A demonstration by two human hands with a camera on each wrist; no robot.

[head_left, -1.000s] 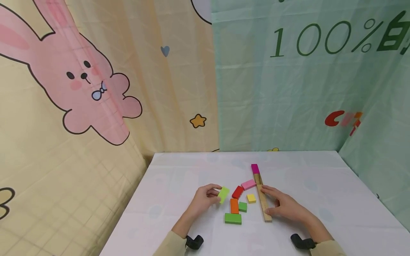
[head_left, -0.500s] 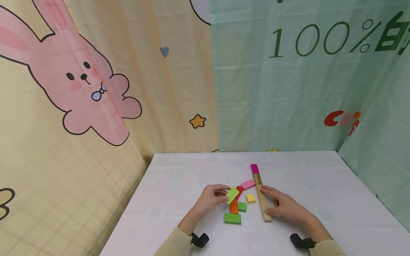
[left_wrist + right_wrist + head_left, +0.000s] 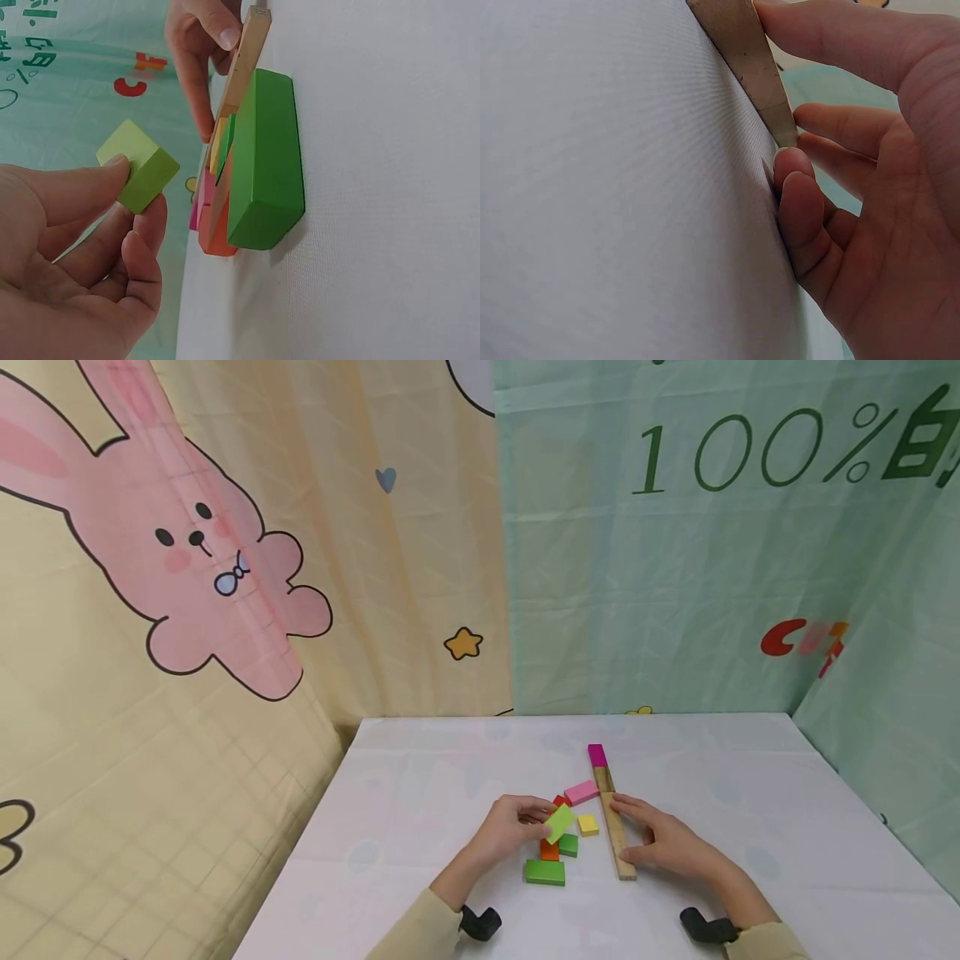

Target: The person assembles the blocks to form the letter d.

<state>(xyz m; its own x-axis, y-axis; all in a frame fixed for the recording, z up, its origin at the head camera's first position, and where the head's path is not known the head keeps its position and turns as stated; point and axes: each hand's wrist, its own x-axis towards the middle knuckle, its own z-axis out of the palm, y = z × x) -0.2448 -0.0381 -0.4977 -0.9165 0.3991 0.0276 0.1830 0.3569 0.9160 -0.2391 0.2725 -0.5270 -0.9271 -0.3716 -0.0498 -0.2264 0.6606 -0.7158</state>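
My left hand [image 3: 516, 822] pinches a light green block [image 3: 559, 823] between thumb and fingers. The block is raised and tilted, and in the head view it hides parts of the red block [image 3: 560, 801] and the orange block [image 3: 550, 850]. My right hand [image 3: 671, 839] lies along the right side of a long wooden strip [image 3: 617, 839], its fingertips and thumb touching the strip at separate spots. Left of the strip lie a yellow block [image 3: 588, 825], a small green block [image 3: 568, 845], a larger green block [image 3: 264, 161] and a pink block [image 3: 581, 792].
A magenta block [image 3: 596, 755] sits at the strip's far end, past a darker wooden piece [image 3: 603, 779]. All lie on a white-covered table [image 3: 420, 760]. Printed curtains [image 3: 420, 568] hang behind and beside it. Black straps with cameras [image 3: 480, 924] are on both wrists.
My left hand has carried the light green block to the right, from beside the blocks to over the red and orange ones. The right hand and the wooden strip stay in place.
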